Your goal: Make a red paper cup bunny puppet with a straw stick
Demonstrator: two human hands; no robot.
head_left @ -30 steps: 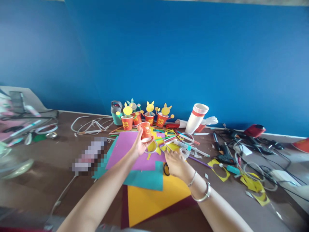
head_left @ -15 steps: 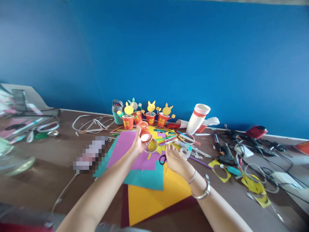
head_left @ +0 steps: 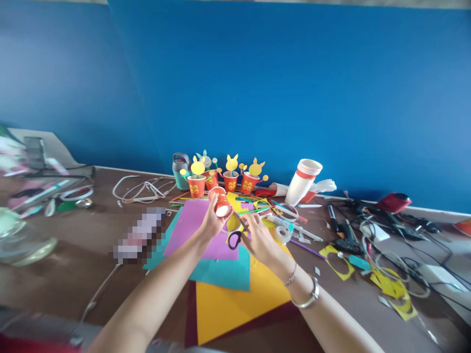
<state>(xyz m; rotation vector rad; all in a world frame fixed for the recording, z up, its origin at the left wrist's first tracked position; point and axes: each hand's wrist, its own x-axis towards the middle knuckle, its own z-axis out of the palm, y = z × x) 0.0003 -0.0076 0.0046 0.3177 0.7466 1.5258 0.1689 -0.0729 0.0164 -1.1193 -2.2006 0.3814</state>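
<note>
My left hand [head_left: 210, 224] is wrapped round a red paper cup [head_left: 220, 197], tilted so that its white bottom faces me. Close by on the right, my right hand [head_left: 263, 240] is closed on a pair of scissors [head_left: 234, 240] with dark handles; its blades point up toward the cup's base. Under the hands lies a roll of tape [head_left: 225, 228], partly hidden by the fingers. Purple paper [head_left: 187, 230], teal paper [head_left: 221, 274] and yellow paper [head_left: 235, 309] are stacked below. Behind stand several red cups [head_left: 230, 182] with yellow eared paper heads.
A tall stack of paper cups [head_left: 303, 182] leans at the back right. Pipe cleaners and a clear tape roll [head_left: 283, 235] lie right of the hands. Further right are a glue gun [head_left: 346, 238], yellow scraps [head_left: 336, 261] and tangled cables. A glass jar [head_left: 25, 240] stands left.
My right hand has moved slightly left and taken up the scissors, which have shifted left toward the cup. My left hand still holds the cup in nearly the same place.
</note>
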